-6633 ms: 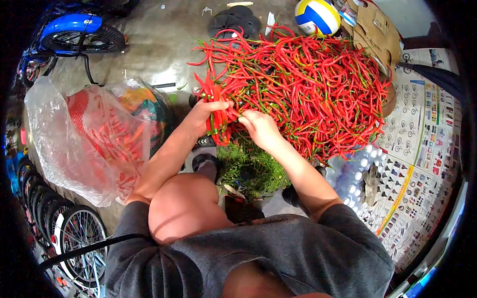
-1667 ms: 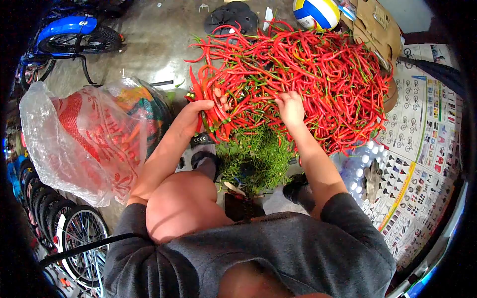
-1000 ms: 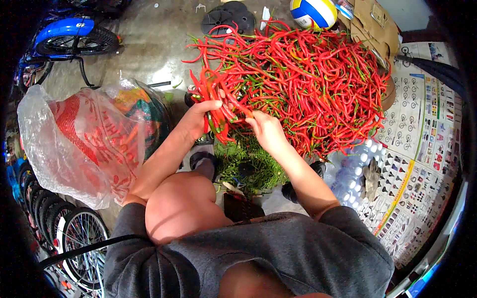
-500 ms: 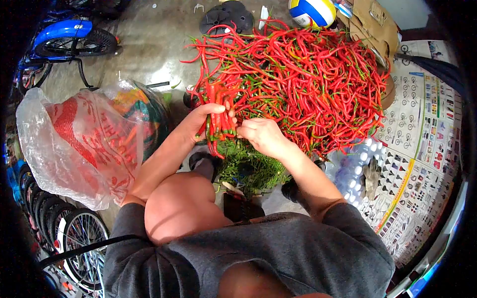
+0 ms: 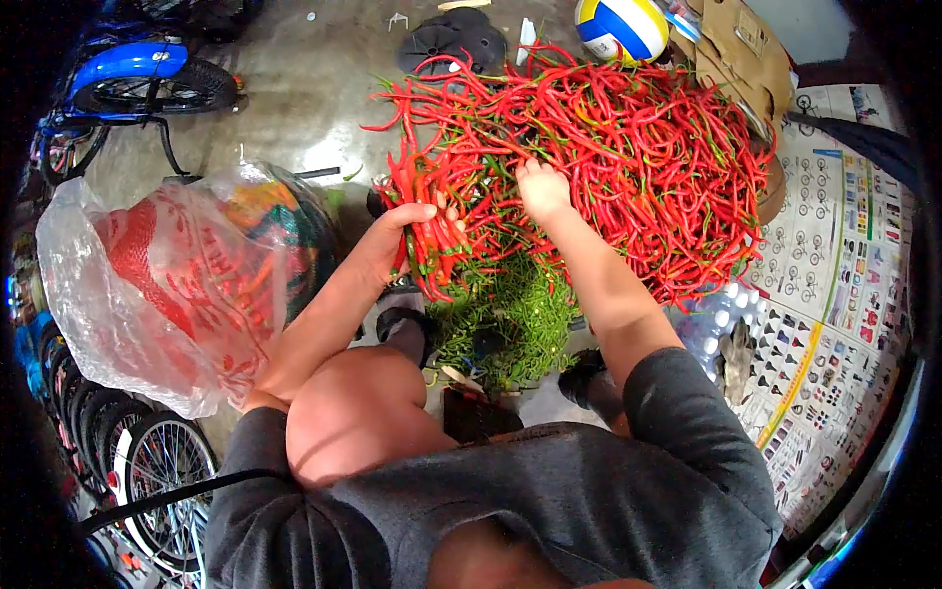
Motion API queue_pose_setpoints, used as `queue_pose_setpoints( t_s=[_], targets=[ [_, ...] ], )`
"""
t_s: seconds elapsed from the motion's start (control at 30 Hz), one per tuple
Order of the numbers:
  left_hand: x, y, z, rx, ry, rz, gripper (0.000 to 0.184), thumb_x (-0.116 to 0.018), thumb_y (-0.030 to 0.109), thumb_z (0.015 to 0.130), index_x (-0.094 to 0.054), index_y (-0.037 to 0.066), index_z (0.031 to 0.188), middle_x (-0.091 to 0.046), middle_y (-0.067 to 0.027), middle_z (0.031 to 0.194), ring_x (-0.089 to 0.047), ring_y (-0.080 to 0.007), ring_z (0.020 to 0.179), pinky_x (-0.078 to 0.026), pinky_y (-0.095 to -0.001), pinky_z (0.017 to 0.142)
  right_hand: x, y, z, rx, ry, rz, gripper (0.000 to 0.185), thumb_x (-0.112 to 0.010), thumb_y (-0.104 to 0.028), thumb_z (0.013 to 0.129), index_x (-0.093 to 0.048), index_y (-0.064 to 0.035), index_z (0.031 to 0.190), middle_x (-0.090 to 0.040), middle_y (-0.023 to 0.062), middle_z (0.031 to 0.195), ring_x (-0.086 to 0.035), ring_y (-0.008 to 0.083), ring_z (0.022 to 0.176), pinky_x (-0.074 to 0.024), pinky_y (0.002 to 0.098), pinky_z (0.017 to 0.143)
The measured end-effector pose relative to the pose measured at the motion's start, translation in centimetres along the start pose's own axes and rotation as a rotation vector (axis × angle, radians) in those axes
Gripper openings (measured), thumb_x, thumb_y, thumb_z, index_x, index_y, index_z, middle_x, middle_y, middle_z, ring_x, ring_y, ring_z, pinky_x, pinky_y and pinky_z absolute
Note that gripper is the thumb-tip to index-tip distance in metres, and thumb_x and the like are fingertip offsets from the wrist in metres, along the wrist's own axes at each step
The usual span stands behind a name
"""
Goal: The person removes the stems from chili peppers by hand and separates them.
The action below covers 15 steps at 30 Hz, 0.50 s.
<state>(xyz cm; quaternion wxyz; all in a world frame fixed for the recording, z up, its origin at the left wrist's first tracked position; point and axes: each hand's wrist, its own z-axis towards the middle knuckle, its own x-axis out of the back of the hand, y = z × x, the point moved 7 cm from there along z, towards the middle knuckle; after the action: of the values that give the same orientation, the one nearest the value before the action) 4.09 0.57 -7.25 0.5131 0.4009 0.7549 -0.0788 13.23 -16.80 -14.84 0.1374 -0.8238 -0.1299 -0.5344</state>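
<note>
A large heap of red chili peppers [image 5: 648, 167] spreads in front of me. My left hand [image 5: 402, 231] is closed around a bunch of red chilies [image 5: 429, 236] at the heap's left edge, its thumb across them. On the middle-left part of the heap lies my right hand [image 5: 542, 191], fingers curled down among the peppers; what its fingertips hold, if anything, is hidden. Green stems [image 5: 510, 324] are piled on the floor between my feet, below both hands.
To the left stands a clear plastic bag over a red sack [image 5: 186, 265]. Bicycle wheels [image 5: 167, 481] and a blue-fendered bike [image 5: 128, 64] are farther left. A ball [image 5: 623, 27] and cardboard [image 5: 741, 59] sit behind; bottles [image 5: 711, 319] and a printed sheet [image 5: 805, 255] are at right.
My right hand has moved from beside the bunch up and right onto the heap. My left hand keeps its bunch, whose peppers lie at a slightly different slant.
</note>
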Motion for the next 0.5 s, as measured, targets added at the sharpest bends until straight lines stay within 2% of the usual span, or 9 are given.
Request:
queue_pose_setpoints(
  t_s=[0.03,0.07,0.1,0.17,0.23,0.33,0.43,0.5],
  targets=[
    [0.1,0.0,0.0,0.002,0.011,-0.031,0.019,-0.057,0.015,0.077,-0.050,0.008,0.094,-0.054,-0.0083,0.091,-0.055,-0.0262,0.095,-0.044,-0.0411,0.089,-0.2,-0.3,-0.3,0.020,-0.073,-0.113,0.022,-0.047,-0.012,0.081,-0.057,-0.0063,0.100,-0.053,0.0114,0.109,-0.054,0.0277,0.098,-0.0441,0.0446,0.081],
    [0.1,0.0,-0.1,0.002,0.010,-0.032,0.019,-0.057,0.015,0.077,-0.050,0.008,0.094,-0.054,-0.0083,0.091,-0.055,-0.0262,0.095,-0.044,-0.0411,0.089,0.8,-0.6,-0.9,0.051,0.019,-0.067,0.014,-0.052,-0.013,0.079,-0.060,-0.0054,0.088,-0.053,0.0110,0.101,-0.054,0.0293,0.093,-0.0452,0.0425,0.079],
    [0.0,0.1,-0.1,-0.005,-0.023,-0.022,0.020,-0.057,0.015,0.078,-0.050,0.008,0.095,-0.054,-0.0083,0.092,-0.055,-0.0265,0.097,-0.044,-0.0417,0.089,1.2,-0.6,-1.6,0.049,0.019,-0.068,0.014,-0.052,-0.013,0.079,-0.060,-0.0054,0.088,-0.053,0.0110,0.101,-0.054,0.0293,0.093,-0.0452,0.0425,0.079],
    [0.0,0.1,-0.2,-0.012,-0.057,-0.015,0.021,-0.057,0.015,0.078,-0.050,0.008,0.096,-0.055,-0.0084,0.093,-0.055,-0.0268,0.098,-0.044,-0.0422,0.089,4.8,-0.5,-3.2,0.052,0.282,0.210,0.014,-0.058,-0.012,0.076,-0.060,-0.0040,0.087,-0.052,0.0118,0.094,-0.055,0.0297,0.090,-0.0464,0.0399,0.075],
    [0.3,-0.2,-0.3,0.020,-0.055,-0.015,0.022,-0.057,0.015,0.078,-0.050,0.008,0.097,-0.055,-0.0087,0.094,-0.055,-0.0285,0.098,-0.044,-0.0443,0.088,6.4,0.3,-4.4,0.093,0.477,0.536,0.013,-0.060,-0.004,0.075,-0.063,-0.0023,0.087,-0.051,0.0136,0.092,-0.054,0.0292,0.085,-0.0457,0.0365,0.071],
    [-0.3,-1.0,-0.4,0.036,-0.113,-0.042,0.023,-0.056,0.014,0.078,-0.050,0.007,0.099,-0.056,-0.0103,0.098,-0.057,-0.0310,0.097,-0.043,-0.0465,0.089,11.1,-1.0,-8.7,0.113,0.731,0.715,0.013,-0.062,-0.003,0.075,-0.062,-0.0032,0.087,-0.052,0.0120,0.088,-0.053,0.0247,0.081,-0.0448,0.0323,0.070],
    [-1.1,-1.5,-0.6,0.096,-0.086,-0.068,0.025,-0.057,0.014,0.077,-0.051,0.007,0.101,-0.058,-0.0127,0.100,-0.057,-0.0332,0.097,-0.043,-0.0488,0.090,13.1,-3.9,-11.9,0.127,0.812,0.822,0.017,-0.064,0.001,0.071,-0.063,-0.0046,0.087,-0.052,0.0101,0.085,-0.052,0.0227,0.081,-0.0444,0.0317,0.070],
    [-0.9,-1.6,-0.5,0.102,-0.070,-0.026,0.029,-0.058,0.014,0.077,-0.050,0.006,0.103,-0.058,-0.0143,0.101,-0.056,-0.0338,0.101,-0.043,-0.0497,0.091,13.0,-6.3,-13.0,0.233,0.791,0.718,0.019,-0.066,0.001,0.069,-0.063,-0.0055,0.087,-0.052,0.0092,0.086,-0.053,0.0224,0.082,-0.0447,0.0308,0.070]
  ],
)
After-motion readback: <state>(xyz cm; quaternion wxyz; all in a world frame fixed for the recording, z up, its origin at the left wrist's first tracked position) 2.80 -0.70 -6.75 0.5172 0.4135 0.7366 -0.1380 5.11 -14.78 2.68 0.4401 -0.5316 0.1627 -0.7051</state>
